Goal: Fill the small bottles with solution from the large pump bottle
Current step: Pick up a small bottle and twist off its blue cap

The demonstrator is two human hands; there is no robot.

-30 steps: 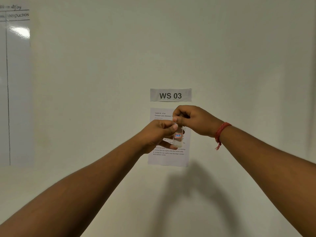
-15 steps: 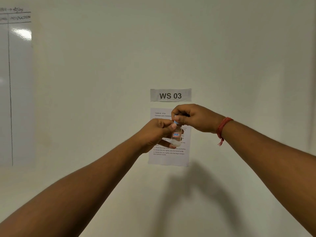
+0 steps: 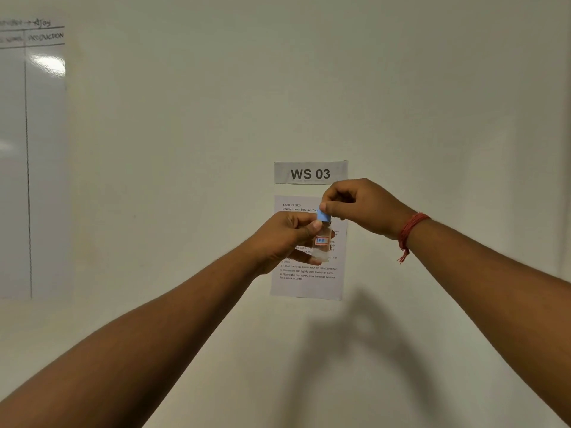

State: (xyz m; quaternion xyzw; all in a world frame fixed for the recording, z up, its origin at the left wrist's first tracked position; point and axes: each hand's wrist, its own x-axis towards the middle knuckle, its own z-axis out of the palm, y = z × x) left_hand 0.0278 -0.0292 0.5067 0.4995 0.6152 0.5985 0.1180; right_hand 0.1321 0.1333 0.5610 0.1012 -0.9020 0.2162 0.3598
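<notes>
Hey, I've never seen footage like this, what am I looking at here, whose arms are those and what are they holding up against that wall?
There is no machine here. The camera sits on a person's head, so both arms reaching forward belong to the wearer. The left hand grips a small clear bottle with a red-edged label, held upright. The right hand, with a red thread band at its wrist, pinches the bottle's blue cap; whether it is being tightened or loosened cannot be told. Behind them is a pale wall with a sign reading WS 03 and a printed instruction sheet below it. A whiteboard hangs at far left. No table or large pump bottle is in view.
</notes>
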